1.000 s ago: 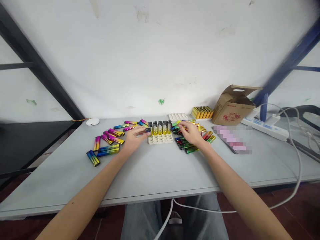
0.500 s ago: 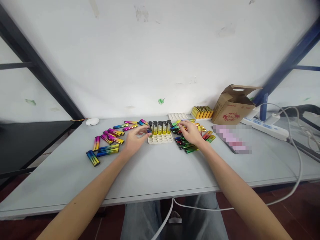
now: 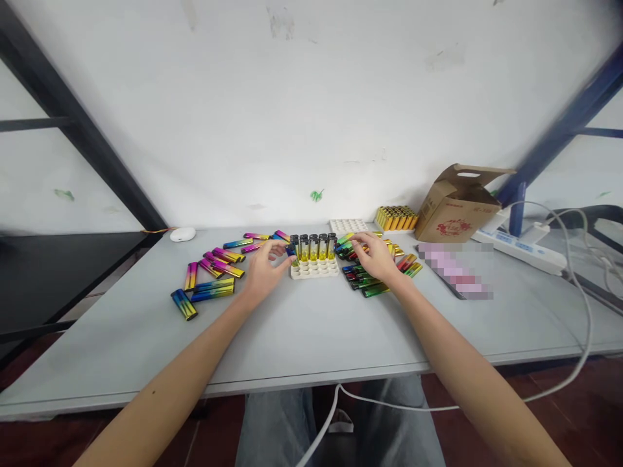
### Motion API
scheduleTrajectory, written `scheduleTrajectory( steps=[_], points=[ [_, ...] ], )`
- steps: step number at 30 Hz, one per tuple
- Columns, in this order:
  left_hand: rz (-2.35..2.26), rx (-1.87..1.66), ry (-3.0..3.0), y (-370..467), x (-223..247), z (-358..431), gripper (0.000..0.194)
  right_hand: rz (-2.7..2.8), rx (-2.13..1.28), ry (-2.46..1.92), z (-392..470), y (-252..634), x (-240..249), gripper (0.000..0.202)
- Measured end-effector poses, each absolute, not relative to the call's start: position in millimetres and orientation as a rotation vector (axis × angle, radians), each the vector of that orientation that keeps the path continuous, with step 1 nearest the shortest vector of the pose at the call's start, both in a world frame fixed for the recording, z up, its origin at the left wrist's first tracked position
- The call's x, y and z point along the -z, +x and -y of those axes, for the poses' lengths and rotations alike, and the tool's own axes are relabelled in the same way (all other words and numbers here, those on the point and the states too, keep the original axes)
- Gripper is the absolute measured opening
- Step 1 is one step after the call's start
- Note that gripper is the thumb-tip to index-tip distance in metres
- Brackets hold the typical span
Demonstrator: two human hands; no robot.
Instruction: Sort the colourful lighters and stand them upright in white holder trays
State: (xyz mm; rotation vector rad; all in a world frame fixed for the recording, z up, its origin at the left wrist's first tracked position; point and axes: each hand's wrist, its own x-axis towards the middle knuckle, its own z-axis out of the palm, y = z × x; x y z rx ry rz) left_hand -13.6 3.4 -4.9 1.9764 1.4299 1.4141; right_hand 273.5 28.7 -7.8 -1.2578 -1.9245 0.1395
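A white holed rack (image 3: 315, 272) stands mid-table, with black-topped, yellow-bottomed lighters (image 3: 314, 248) upright in its back rows. My left hand (image 3: 263, 272) is at the rack's left end, thumb and fingers closed around a dark blue-topped lighter (image 3: 291, 250). That lighter is upright at the rack; whether its base sits in a hole I cannot tell. My right hand (image 3: 378, 259) hovers over a pile of green, red and gold lighters (image 3: 363, 283), fingers curved and thumb apart from them. Nothing shows in its grasp, and its fingertips are close to the nearest lighters.
Loose pink, blue and gold lighters (image 3: 214, 290) lie to the left. Behind are another white rack (image 3: 348, 225), a rack of golden lighters (image 3: 396, 219) and an open cardboard box (image 3: 455, 217). A blurred flat object (image 3: 452, 269), power strip (image 3: 523, 250) and white cable (image 3: 586, 324) are right.
The whole view has shifted slightly to the right. My left fingers have changed their hold slightly on the lighter at the rack. My right hand stays over the pile, its fingers a little apart.
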Motion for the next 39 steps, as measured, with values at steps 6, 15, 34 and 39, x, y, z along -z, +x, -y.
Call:
scheduleTrajectory(
  steps=[6, 15, 34, 39],
  points=[
    [-1.649, -1.391, 2.144, -13.4, 13.7, -7.0, 0.025, 1.935, -0.139, -1.254, -28.7, 272.1, 8.2, 0.024],
    [-1.645, -1.291, 2.236, -14.3, 14.5, -6.8, 0.029, 1.938, -0.152, -1.245, -30.0, 272.7, 9.2, 0.025],
    [-1.566, -0.424, 2.642, -32.1, 17.5, -21.3, 0.088, 1.939, -0.237, -1.210, -22.5, 269.0, 2.5, 0.044],
    [-1.586, -0.444, 2.618, -32.2, 13.1, -18.5, 0.088, 1.925, -0.277, -1.221, -21.3, 269.7, 2.0, 0.051]
  ],
)
